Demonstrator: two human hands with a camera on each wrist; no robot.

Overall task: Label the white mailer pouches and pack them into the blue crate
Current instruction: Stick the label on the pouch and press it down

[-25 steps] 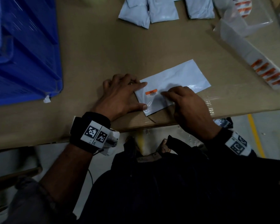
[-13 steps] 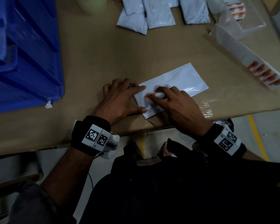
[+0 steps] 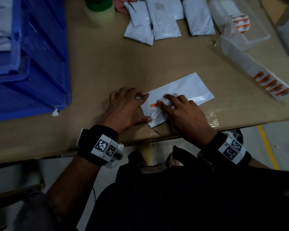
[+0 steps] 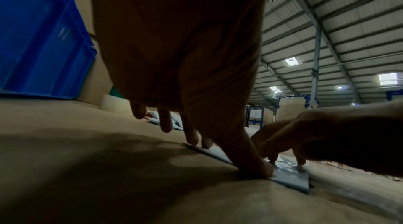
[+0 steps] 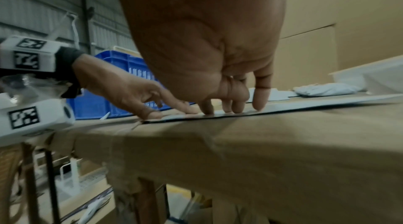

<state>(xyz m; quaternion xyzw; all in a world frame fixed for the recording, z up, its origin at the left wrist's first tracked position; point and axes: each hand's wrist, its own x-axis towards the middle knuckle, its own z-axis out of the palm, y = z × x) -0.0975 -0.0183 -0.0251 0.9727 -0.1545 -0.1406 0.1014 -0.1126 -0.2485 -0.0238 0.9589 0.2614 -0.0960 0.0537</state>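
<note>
A white mailer pouch is seen lying flat on the cardboard-covered table, close to the table's near edge, with its long axis running diagonally away from the person. An orange label is seen on the pouch's near-left part; only its left end shows.

The left hand is laid against the pouch's left short edge. Its fingers are nearly straight and spread, with the forefinger tip on the far-left corner and the thumb tip on the near-left corner; nothing is gripped. In the left wrist view the thumb is seen pressed down on the pouch corner.

The right hand is placed on the pouch just right of the label. Its fingers are slightly bent, with their tips pressed on the label and the pouch surface; nothing is enclosed.

The blue crate stands well to the left of the pouch. More white pouches lie in a row beyond the pouch, at the table's far side. A label sheet with orange labels lies to the right of the pouch.
</note>
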